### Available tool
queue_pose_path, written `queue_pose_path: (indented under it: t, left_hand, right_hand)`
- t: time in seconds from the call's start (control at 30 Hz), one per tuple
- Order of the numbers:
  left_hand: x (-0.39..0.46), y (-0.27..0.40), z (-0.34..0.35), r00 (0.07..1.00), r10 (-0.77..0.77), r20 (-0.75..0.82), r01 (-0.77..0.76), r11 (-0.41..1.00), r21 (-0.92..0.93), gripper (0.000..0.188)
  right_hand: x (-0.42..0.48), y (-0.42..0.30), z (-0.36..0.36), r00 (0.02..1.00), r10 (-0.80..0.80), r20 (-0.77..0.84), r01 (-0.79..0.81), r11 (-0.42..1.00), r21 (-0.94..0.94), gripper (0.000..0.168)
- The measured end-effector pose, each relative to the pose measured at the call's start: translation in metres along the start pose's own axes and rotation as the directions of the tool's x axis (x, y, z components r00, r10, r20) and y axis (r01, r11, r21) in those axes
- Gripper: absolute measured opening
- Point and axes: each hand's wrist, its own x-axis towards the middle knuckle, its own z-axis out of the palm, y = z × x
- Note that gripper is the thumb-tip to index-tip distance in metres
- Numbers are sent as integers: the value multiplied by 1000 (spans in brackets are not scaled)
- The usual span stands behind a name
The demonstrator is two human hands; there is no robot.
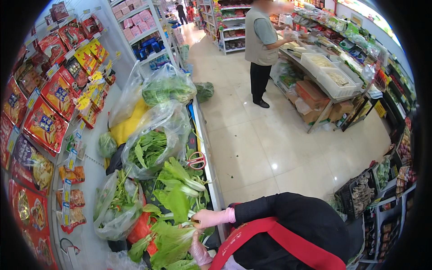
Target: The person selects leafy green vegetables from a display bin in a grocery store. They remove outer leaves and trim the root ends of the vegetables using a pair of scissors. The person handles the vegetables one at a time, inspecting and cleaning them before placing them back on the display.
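My right hand (211,218), in a thin pink glove, pinches the pale stalk end of a leafy green vegetable. Just below it, my left hand (199,249), also gloved, grips the same leafy greens (173,238) near their base, their broad leaves spreading left. A single upright leaf (179,202) rises beside my right fingers. Farther up the counter lie white-stemmed greens (189,184) and red-handled scissors (196,160), whose blades are partly hidden. Under the leaves shows a red plastic bag (140,231).
Clear bags of greens (116,209) crowd the counter, bounded by its white edge (211,168). Hanging packaged foods (47,125) line the left. Across the tiled floor (243,152), a person (261,44) stands at a table with white tubs (337,81). Mushrooms fill a black crate (349,199).
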Motion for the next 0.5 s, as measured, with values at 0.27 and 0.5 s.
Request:
queue_pose_path:
  t: [0.27,0.5]
  left_hand:
    - [-8,-17,3,1000,7,6,-7,996,89,73]
    - [6,-36,-40,912,-410,-16,406,896,179,61]
  right_hand:
    - [-7,18,1,980,199,11,-199,980,23,28]
    - [8,12,-1,952,307,3,-293,911,-291,37]
